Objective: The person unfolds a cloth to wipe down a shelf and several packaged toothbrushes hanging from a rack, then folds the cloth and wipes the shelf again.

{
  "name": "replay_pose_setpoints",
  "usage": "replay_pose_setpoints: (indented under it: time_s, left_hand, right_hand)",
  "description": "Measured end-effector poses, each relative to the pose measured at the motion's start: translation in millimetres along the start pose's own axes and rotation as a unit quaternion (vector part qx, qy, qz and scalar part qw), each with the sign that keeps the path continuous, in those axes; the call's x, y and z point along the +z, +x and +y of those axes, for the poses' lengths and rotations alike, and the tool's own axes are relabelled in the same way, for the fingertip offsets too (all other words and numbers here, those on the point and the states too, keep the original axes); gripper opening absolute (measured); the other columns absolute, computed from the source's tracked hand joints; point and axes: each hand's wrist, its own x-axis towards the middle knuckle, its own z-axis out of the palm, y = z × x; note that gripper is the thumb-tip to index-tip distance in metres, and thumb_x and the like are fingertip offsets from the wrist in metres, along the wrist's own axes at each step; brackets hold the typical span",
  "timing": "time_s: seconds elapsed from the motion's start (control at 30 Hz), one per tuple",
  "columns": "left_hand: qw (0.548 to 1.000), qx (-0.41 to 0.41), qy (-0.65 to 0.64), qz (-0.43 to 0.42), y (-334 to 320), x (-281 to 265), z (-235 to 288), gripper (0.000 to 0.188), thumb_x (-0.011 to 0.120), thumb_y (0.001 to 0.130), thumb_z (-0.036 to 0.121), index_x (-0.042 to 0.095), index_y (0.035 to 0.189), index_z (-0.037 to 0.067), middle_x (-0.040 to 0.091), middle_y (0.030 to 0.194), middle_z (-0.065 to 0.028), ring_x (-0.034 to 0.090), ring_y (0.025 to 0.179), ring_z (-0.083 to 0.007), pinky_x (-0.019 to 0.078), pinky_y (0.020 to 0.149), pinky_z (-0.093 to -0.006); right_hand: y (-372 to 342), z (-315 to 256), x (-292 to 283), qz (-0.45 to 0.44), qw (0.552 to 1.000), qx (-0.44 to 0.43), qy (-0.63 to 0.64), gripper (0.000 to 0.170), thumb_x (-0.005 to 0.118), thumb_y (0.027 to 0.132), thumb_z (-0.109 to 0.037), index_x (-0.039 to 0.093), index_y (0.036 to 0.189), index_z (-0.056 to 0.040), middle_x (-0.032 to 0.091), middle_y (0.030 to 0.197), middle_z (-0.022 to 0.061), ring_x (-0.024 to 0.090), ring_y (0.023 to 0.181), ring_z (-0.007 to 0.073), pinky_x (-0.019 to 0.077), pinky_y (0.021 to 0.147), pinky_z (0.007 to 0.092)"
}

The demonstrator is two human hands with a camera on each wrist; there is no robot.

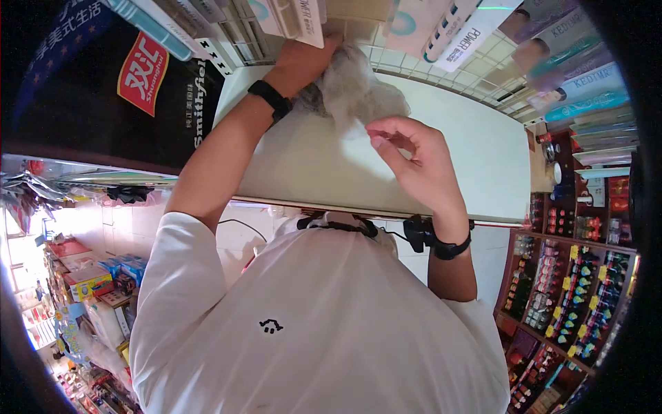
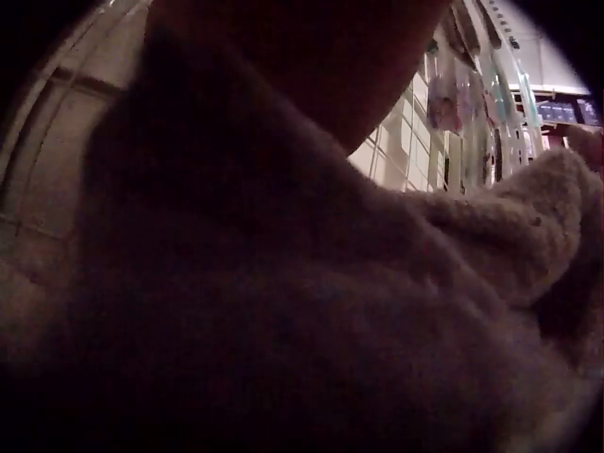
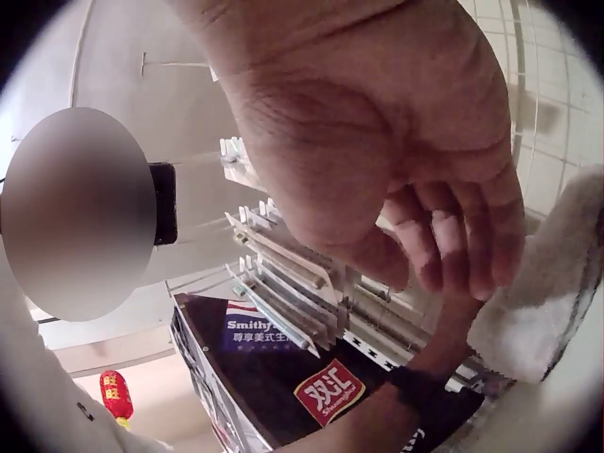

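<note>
A crumpled grey towel (image 1: 358,86), fluffy like terry cloth, lies bunched on the white shelf (image 1: 303,165) near its back. My left hand (image 1: 309,61) reaches to the back of the shelf and grips the towel at its upper end; its fingertips are hidden. In the left wrist view the towel (image 2: 283,311) fills most of the picture, dark and close. My right hand (image 1: 422,155) hovers over the shelf, fingers loosely bent and holding nothing, fingertips beside the towel's near corner. The right wrist view shows its palm and relaxed fingers (image 3: 453,236), with the towel (image 3: 547,293) beyond.
Hanging packages (image 1: 452,31) jut out over the shelf from a wire grid (image 1: 393,58). A black box with a red label (image 1: 143,72) borders the left side. Racks of small bottles (image 1: 565,283) stand at right, and boxed goods (image 1: 89,283) at lower left.
</note>
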Motion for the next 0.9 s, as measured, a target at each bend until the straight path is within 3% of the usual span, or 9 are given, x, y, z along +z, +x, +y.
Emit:
replay_pose_setpoints:
  time_s: [0.07, 0.17, 0.23, 0.37, 0.43, 0.63, 0.8, 0.83, 0.9]
  left_hand:
    - [1.0, 0.014, -0.011, -0.019, 2, 7, -8, 0.025, 0.057, 0.097, 0.013, 0.064, 0.12, 0.006, 0.071, 0.113, -0.0198, 0.07, 0.103, -0.039, 0.057, 0.087, -0.0494]
    - [0.993, -0.068, -0.094, -0.025, 1, 10, -10, 0.025, 0.057, 0.095, 0.01, 0.064, 0.119, 0.005, 0.073, 0.103, -0.019, 0.072, 0.098, -0.0384, 0.0586, 0.082, -0.0482]
    - [0.996, 0.044, 0.013, 0.07, -10, -3, 1, 0.026, 0.057, 0.094, 0.007, 0.064, 0.118, 0.004, 0.073, 0.101, -0.0194, 0.073, 0.095, -0.0371, 0.0594, 0.078, -0.0475]
    - [0.994, 0.035, 0.07, 0.074, -24, -42, 14, 0.025, 0.056, 0.094, 0.008, 0.064, 0.118, 0.005, 0.072, 0.103, -0.02, 0.073, 0.093, -0.0377, 0.0594, 0.079, -0.0476]
    - [0.999, -0.009, -0.01, 0.038, -37, -74, 31, 0.03, 0.061, 0.092, 0.008, 0.064, 0.123, 0.009, 0.072, 0.106, -0.0193, 0.072, 0.091, -0.0394, 0.0596, 0.079, -0.0475]
    - [0.972, -0.017, -0.129, 0.198, -93, -112, 63, 0.042, 0.066, 0.086, 0.003, 0.067, 0.125, 0.017, 0.067, 0.101, -0.01, 0.069, 0.086, -0.0323, 0.0571, 0.071, -0.0434]
    - [0.947, -0.085, -0.241, 0.196, -124, -141, 61, 0.039, 0.063, 0.084, -0.003, 0.07, 0.119, 0.012, 0.065, 0.097, -0.0097, 0.067, 0.082, -0.0299, 0.054, 0.07, -0.039]
    - [0.94, -0.093, -0.258, 0.204, -128, -149, 60, 0.038, 0.062, 0.083, -0.004, 0.071, 0.117, 0.01, 0.064, 0.096, -0.0107, 0.066, 0.081, -0.0289, 0.0534, 0.071, -0.0374]
    - [0.939, -0.095, -0.262, 0.203, -133, -169, 62, 0.035, 0.062, 0.082, -0.005, 0.071, 0.113, 0.008, 0.064, 0.096, -0.012, 0.066, 0.081, -0.0287, 0.0533, 0.072, -0.0362]
  right_hand:
    - [6, -2, 8, -0.002, 0.999, -0.014, -0.04, 0.018, 0.071, 0.094, -0.006, 0.073, 0.111, 0.0009, 0.077, 0.096, 0.0122, 0.074, 0.089, 0.0183, 0.059, 0.078, 0.0313]
    - [12, 6, 11, 0.022, 0.997, -0.029, -0.067, 0.018, 0.069, 0.094, -0.005, 0.073, 0.11, 0.0011, 0.077, 0.095, 0.0135, 0.074, 0.087, 0.0189, 0.0592, 0.077, 0.0322]
    - [19, 14, 2, 0.056, 0.995, -0.001, -0.078, 0.019, 0.069, 0.094, -0.005, 0.072, 0.111, 0.0016, 0.077, 0.096, 0.0147, 0.075, 0.086, 0.0193, 0.0592, 0.077, 0.0325]
    - [49, 44, -31, 0.113, 0.987, 0.018, -0.112, 0.029, 0.07, 0.093, -0.007, 0.069, 0.12, 0.0023, 0.075, 0.106, 0.0184, 0.074, 0.094, 0.0207, 0.0587, 0.081, 0.0326]
    - [68, 56, -34, 0.126, 0.982, 0.004, -0.139, 0.032, 0.072, 0.092, -0.008, 0.068, 0.123, 0.0018, 0.074, 0.11, 0.018, 0.074, 0.099, 0.0214, 0.0585, 0.084, 0.0333]
    - [87, 42, -25, -0.029, 0.99, -0.071, -0.122, 0.035, 0.077, 0.09, -0.016, 0.071, 0.123, -0.0045, 0.071, 0.098, 0.0113, 0.067, 0.084, 0.0213, 0.0546, 0.077, 0.0361]
    - [55, 39, -46, -0.112, 0.982, -0.039, -0.15, 0.019, 0.08, 0.087, -0.011, 0.07, 0.099, -0.0009, 0.061, 0.082, 0.0088, 0.058, 0.073, 0.0205, 0.0507, 0.069, 0.0358]
    - [49, 37, -50, -0.146, 0.967, -0.07, -0.199, 0.014, 0.078, 0.089, -0.004, 0.066, 0.095, 0.0011, 0.056, 0.086, 0.0044, 0.055, 0.079, 0.012, 0.0481, 0.073, 0.0274]
    - [43, 46, -46, -0.101, 0.955, -0.14, -0.242, 0.013, 0.075, 0.092, -0.006, 0.066, 0.098, 0.0, 0.057, 0.084, 0.0042, 0.056, 0.077, 0.0127, 0.0486, 0.071, 0.0285]
